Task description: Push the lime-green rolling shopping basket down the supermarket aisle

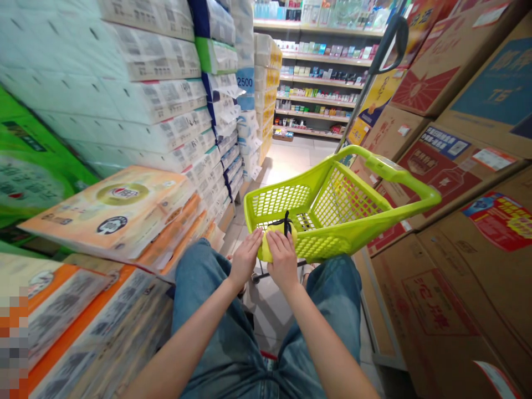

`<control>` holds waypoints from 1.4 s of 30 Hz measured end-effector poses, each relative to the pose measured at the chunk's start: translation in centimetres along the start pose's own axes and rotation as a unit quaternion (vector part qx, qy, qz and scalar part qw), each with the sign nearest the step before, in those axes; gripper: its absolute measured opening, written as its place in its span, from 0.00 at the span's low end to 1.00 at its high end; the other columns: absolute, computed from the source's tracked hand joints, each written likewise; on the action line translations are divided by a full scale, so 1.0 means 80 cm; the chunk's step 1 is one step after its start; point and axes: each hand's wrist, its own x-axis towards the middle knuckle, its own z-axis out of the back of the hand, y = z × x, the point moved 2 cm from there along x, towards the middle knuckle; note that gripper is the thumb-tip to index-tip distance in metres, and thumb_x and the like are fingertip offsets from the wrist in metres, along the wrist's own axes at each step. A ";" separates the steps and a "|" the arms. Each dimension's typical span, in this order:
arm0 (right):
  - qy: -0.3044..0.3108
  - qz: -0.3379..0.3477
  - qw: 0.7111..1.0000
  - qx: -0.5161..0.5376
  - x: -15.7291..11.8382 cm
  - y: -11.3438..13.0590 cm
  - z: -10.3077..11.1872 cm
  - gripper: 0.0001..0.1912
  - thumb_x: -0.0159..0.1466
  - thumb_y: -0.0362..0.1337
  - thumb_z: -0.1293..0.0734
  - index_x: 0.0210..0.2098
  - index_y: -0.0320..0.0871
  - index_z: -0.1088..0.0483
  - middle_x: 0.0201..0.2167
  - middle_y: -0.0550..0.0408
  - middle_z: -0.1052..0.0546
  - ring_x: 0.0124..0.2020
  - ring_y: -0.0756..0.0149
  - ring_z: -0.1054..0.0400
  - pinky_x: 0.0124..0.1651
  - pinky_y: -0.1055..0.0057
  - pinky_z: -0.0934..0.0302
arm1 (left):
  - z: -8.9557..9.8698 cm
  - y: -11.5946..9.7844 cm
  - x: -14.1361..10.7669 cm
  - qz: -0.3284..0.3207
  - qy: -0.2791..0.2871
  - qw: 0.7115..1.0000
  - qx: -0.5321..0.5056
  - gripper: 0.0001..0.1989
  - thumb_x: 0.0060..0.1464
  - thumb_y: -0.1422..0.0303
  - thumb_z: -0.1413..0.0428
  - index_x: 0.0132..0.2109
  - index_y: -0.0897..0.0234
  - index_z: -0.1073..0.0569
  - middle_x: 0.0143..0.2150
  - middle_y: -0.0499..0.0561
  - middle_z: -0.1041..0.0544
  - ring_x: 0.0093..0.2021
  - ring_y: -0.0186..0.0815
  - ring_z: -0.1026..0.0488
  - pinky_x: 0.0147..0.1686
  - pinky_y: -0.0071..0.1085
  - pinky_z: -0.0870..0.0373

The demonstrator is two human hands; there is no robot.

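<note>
Left hand (245, 260) and right hand (282, 256) lie with fingers extended over a yellow pouch (276, 228) at the cart's near corner; whether they grip cannot be told. The pouch is probably light and soft, best held by its body or black cord (287, 221). Outward: latticed plastic cart (353, 239), film-wrapped packs (158, 94), boxy cardboard cartons (436, 293).

The soft yellow cloth bundle (265, 251) is plain, set off by a thin black cord (286, 223); the lattice-sided plastic shopping basket (403, 212) is lime green. The denim trousers (201, 299) are mottled, faded blue. Brown cardboard cartons (449, 338) bear red print, the flat pale-orange box (145, 185) a gold oval, and the white plastic-wrapped packs (158, 100) grey printed blocks.
</note>
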 end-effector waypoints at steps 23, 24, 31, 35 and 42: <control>-0.048 -0.031 0.998 -0.010 -0.011 -0.003 0.002 0.32 0.57 0.27 0.41 0.62 0.42 0.35 0.58 0.49 0.26 0.63 0.55 0.39 0.72 0.51 0.60 | -0.005 -0.008 -0.006 0.005 -0.018 0.999 -0.029 0.32 0.64 0.79 0.60 0.72 0.55 0.50 0.69 0.54 0.38 0.70 0.38 0.43 0.67 0.49 0.40; -0.038 -0.021 0.999 -0.010 -0.011 0.004 -0.002 0.32 0.58 0.27 0.41 0.62 0.42 0.36 0.59 0.49 0.26 0.63 0.56 0.39 0.72 0.52 0.61 | -0.005 -0.008 -0.007 0.004 -0.019 0.999 -0.029 0.31 0.65 0.78 0.60 0.72 0.55 0.50 0.69 0.55 0.37 0.70 0.38 0.42 0.67 0.48 0.40; 0.013 0.078 0.995 -0.058 -0.022 -0.067 0.051 0.34 0.60 0.27 0.43 0.65 0.45 0.39 0.61 0.51 0.28 0.65 0.60 0.39 0.73 0.53 0.62 | -0.003 -0.006 -0.007 -0.011 -0.023 1.000 -0.017 0.33 0.63 0.81 0.62 0.72 0.56 0.49 0.67 0.54 0.35 0.69 0.37 0.41 0.67 0.47 0.39; -0.073 0.017 0.991 -0.110 -0.027 -0.148 0.111 0.31 0.60 0.27 0.42 0.62 0.47 0.35 0.60 0.52 0.27 0.63 0.58 0.36 0.72 0.49 0.62 | -0.004 -0.008 -0.008 -0.012 -0.036 0.999 -0.016 0.33 0.62 0.82 0.61 0.71 0.57 0.48 0.67 0.54 0.34 0.69 0.37 0.41 0.67 0.46 0.39; -0.108 -0.049 0.988 -0.097 -0.021 -0.102 0.074 0.33 0.54 0.25 0.41 0.59 0.40 0.32 0.57 0.48 0.25 0.62 0.55 0.35 0.71 0.50 0.57 | -0.008 -0.015 -0.008 0.002 -0.059 0.998 -0.009 0.32 0.62 0.83 0.60 0.70 0.59 0.45 0.66 0.54 0.32 0.69 0.37 0.40 0.67 0.46 0.40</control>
